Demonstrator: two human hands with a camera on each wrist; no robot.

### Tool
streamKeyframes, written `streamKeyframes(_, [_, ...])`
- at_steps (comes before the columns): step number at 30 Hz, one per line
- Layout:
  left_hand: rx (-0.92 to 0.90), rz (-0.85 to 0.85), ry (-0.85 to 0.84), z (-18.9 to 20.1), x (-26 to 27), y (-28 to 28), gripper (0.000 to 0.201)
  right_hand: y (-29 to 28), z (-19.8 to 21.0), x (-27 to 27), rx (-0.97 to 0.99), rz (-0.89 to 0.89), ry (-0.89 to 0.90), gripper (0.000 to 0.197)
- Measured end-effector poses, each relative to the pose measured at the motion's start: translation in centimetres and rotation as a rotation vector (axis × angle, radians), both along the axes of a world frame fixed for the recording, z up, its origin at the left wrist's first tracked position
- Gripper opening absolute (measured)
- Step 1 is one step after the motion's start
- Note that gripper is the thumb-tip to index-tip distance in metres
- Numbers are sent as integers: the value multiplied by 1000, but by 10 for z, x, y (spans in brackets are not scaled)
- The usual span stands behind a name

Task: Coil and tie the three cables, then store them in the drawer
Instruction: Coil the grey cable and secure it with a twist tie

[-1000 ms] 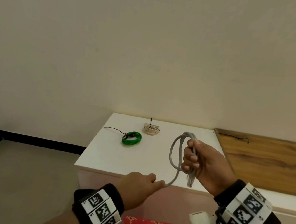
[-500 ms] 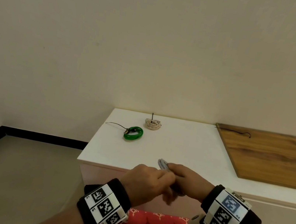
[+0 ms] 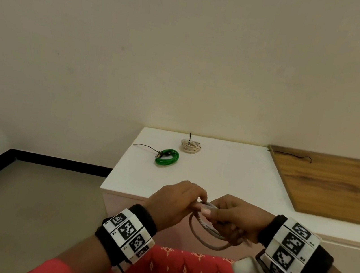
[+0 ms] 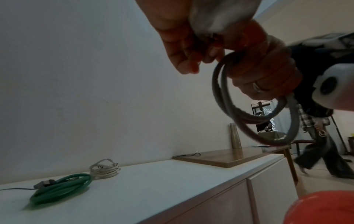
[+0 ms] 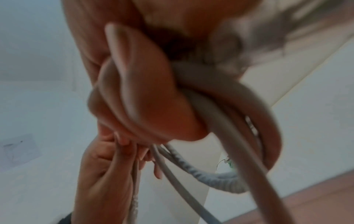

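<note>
While its loops hang loose below the knuckles, a grey, cloth-sheathed cable coil [image 3: 207, 234] is held in mid-air in front of a white cabinet top [image 3: 226, 179], clear of the surface and near its front edge. The person's right hand [image 3: 235, 218] has its fingers curled round the gathered turns, which pass between the fingers and droop in a ring beneath. The left hand [image 3: 175, 203] meets it at the top of the bundle, fingertips pinching the strands there; the two hands are together, touching at the cable.

No tie shows on this coil, so it appears to be the last one unbound. The risk, as judged from here, is slippage: the turns are uneven in size, and if either hand eases its hold to reach for a tie, the springy loops could fan open or drop. A thin black tie [image 3: 293, 156] lies well apart on a brown wooden board [image 3: 336, 187] to the right, so fetching it would mean freeing a hand.

Farther back on the cabinet top sit a green coiled cable [image 3: 167, 157] with a thin black tail and, near it, a cream coiled cable [image 3: 190, 147] with a black tie standing up. No open drawer is in view.
</note>
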State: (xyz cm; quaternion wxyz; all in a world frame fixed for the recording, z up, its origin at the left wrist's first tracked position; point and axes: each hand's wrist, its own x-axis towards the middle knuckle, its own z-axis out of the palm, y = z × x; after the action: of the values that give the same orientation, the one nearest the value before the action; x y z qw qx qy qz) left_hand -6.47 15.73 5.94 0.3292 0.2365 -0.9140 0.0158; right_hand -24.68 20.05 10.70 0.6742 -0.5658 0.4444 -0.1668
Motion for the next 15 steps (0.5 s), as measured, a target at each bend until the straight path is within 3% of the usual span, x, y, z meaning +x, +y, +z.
streamKeyframes(2, [-24,-5,38,-1,3,-6,10,-2,1,-2,36,-12,-58,40])
streamKeyframes(7, [4,24,133,-3,6,-7,37,-2,4,0,136,-9,-161,40])
streamKeyframes(12, [258,41,292,-10,-2,0,47,-1,4,0,178,-2,-187,40])
streamKeyframes(15, [628,-128,388,-5,-6,4,41,-2,3,-4,202,9,-226,41])
